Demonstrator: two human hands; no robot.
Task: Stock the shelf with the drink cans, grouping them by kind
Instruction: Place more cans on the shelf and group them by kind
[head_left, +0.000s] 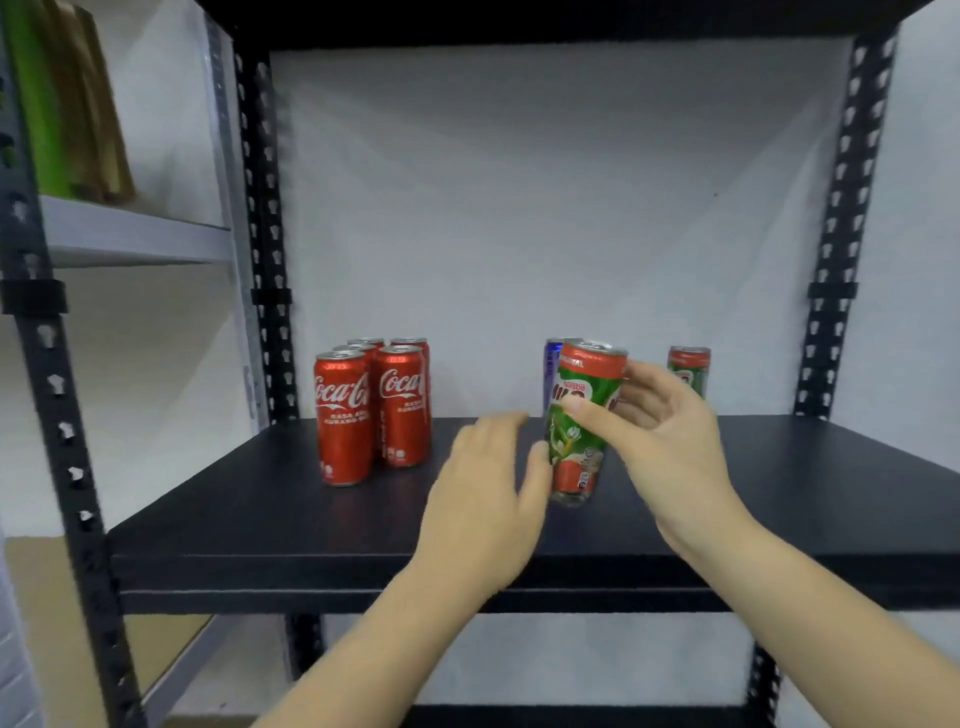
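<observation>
A green and red Milo can (582, 415) is tilted slightly, low over the middle of the black shelf board (249, 499). My right hand (660, 431) grips its upper part, thumb across the front. My left hand (488, 483) is beside its lower left, fingers spread, thumb touching the can. Several red Coca-Cola cans (371, 408) stand grouped at the back left. A blue can (551, 364) is mostly hidden behind the held can. Another Milo can (690, 366) stands at the back right, partly behind my right hand.
Black perforated uprights (841, 249) frame the shelf on both sides, with a black shelf above. A grey rack (135, 234) at the left holds green and brown packets (62, 104). A white wall is behind the shelf.
</observation>
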